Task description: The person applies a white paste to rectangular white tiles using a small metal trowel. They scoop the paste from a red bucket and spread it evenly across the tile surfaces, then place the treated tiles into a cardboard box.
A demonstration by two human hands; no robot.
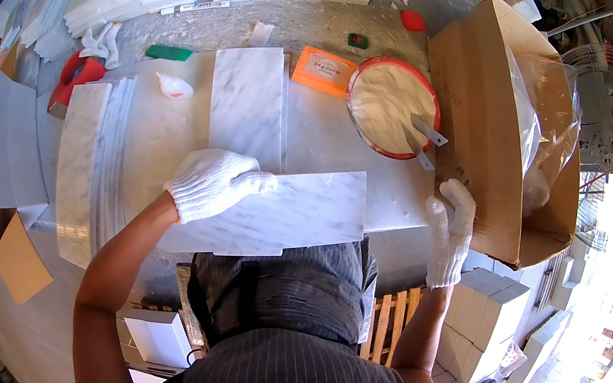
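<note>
Resting flat on the near marble tile (278,215), the left hand (211,182) steadies it while the right hand (451,229) grips the cardboard box (483,125) (paste tub (388,104) untouched, far right).

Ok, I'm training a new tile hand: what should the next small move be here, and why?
Probably slide the marble tile fully onto the bench. The left hand presses its top, the right hand rests by the cardboard box, and the tile's near edge overhangs.

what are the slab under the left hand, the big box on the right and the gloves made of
Slab: looks like white marble, grey veining, smooth matte face. Box: brown corrugated cardboard, dull, with a clear plastic liner. Gloves on the left hand and right hand: white knitted fabric, probably cotton, ribbed texture.
</note>
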